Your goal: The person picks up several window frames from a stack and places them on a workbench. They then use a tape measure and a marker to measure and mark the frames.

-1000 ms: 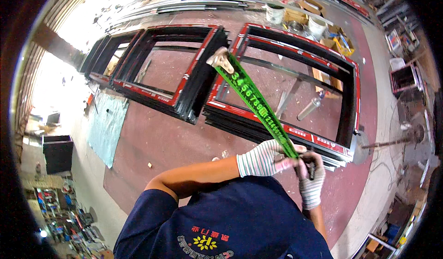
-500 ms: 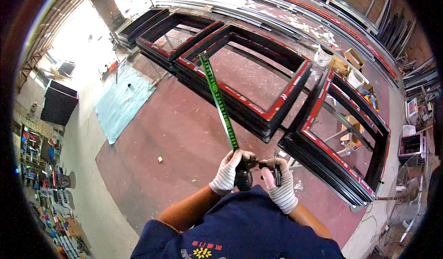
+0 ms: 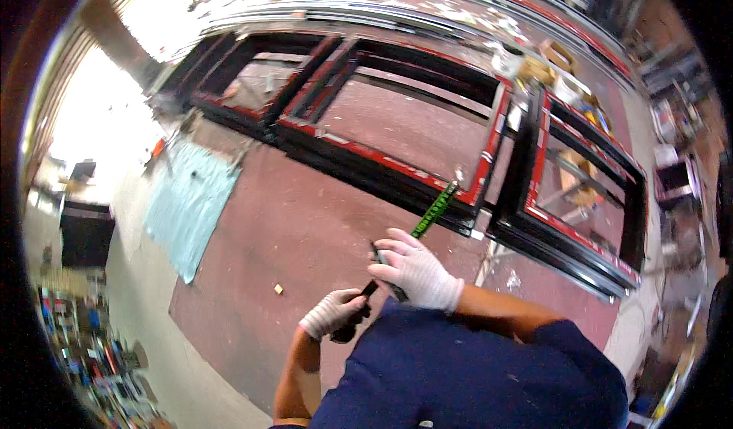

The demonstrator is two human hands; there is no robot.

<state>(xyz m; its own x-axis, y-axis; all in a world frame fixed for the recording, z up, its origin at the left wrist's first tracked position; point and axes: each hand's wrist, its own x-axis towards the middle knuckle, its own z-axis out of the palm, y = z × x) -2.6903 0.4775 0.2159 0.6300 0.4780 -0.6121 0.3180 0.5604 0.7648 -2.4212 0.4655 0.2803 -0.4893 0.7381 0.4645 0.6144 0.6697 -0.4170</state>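
My left hand (image 3: 336, 312), in a white knit glove, is closed round a dark tape measure (image 3: 351, 330) low in front of me. Its green blade (image 3: 434, 212) runs up and to the right, the far end lying by the red-trimmed front bar of a black rectangular frame (image 3: 374, 158). Against the lower blade is my right hand (image 3: 420, 272), also gloved, its fingers curled round a dark slim object (image 3: 389, 280) whose kind I cannot make out. Part of the blade is hidden behind this hand.
More black frames with red strips stand at the right (image 3: 565, 230) and the back left (image 3: 259, 70). A pale blue sheet (image 3: 191, 207) lies on the reddish floor covering (image 3: 252, 337). Long metal profiles (image 3: 366, 12) lie at the back, near a white bucket (image 3: 507, 60) and cardboard boxes.
The blade's far end has swung right and down toward the middle frame's near right corner. My left hand has moved left and down; my right hand has moved left onto the blade. The view has turned.
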